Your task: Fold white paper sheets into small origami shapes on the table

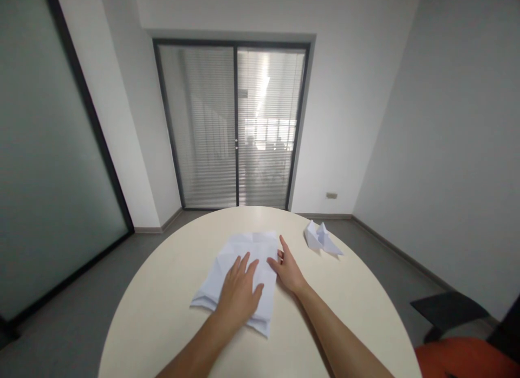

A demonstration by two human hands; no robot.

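A creased sheet of white paper (247, 248) lies on the round table, its near edge folded up in narrow layers. Spread across the middle of the sheet, my left hand (239, 288) rests with its fingers apart. My right hand (289, 268) is at the sheet's right edge. Its thumb reaches over the paper and its index finger points forward, apart from the thumb; the other fingers are partly hidden. To the right of that hand sits a folded white paper shape (320, 240) with two raised peaks.
The cream round table (162, 291) has its curved far edge near a glazed door with blinds (235, 123). An orange and black chair (459, 356) stands at the lower right. A frosted glass panel (52, 150) is on the left.
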